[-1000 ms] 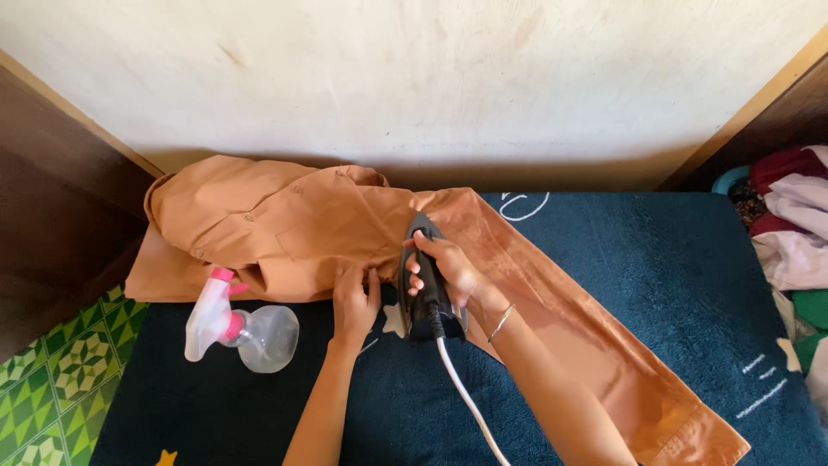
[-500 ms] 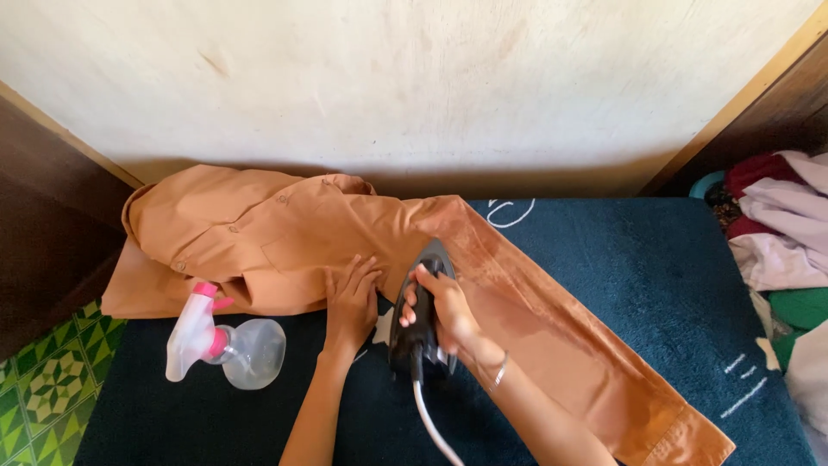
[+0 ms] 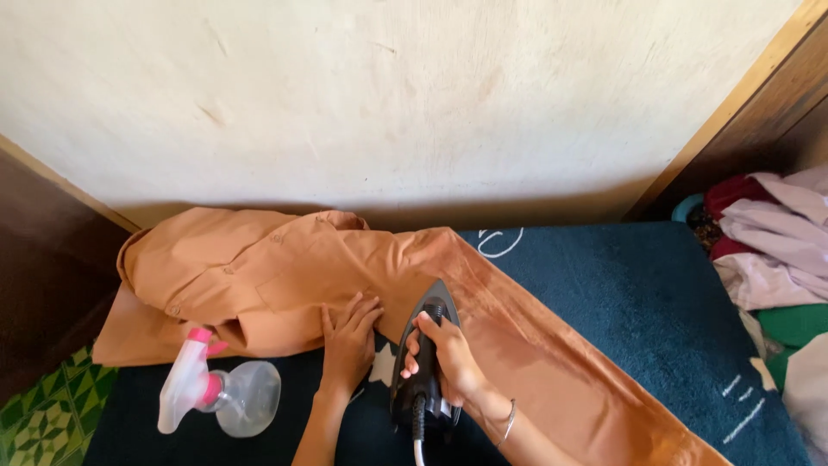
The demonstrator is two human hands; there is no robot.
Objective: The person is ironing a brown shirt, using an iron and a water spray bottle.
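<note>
An orange-brown shirt [image 3: 259, 267] lies on a dark blue blanket [image 3: 638, 302], its long sleeve stretched toward the lower right. My right hand [image 3: 444, 354] grips the handle of a black electric iron [image 3: 423, 362], whose tip rests on the sleeve near the shoulder. My left hand [image 3: 349, 332] presses flat on the shirt fabric just left of the iron. The iron's white cord [image 3: 417, 453] runs down out of view.
A clear spray bottle [image 3: 216, 397] with a pink and white trigger lies on its side at the lower left. A heap of clothes [image 3: 776, 259] sits at the right edge. A pale wall [image 3: 414, 103] stands behind; green patterned floor [image 3: 43, 414] shows at the left.
The iron has slid back along the sleeve toward me with my right hand. My left hand has flattened on the shirt. The view has tilted upward.
</note>
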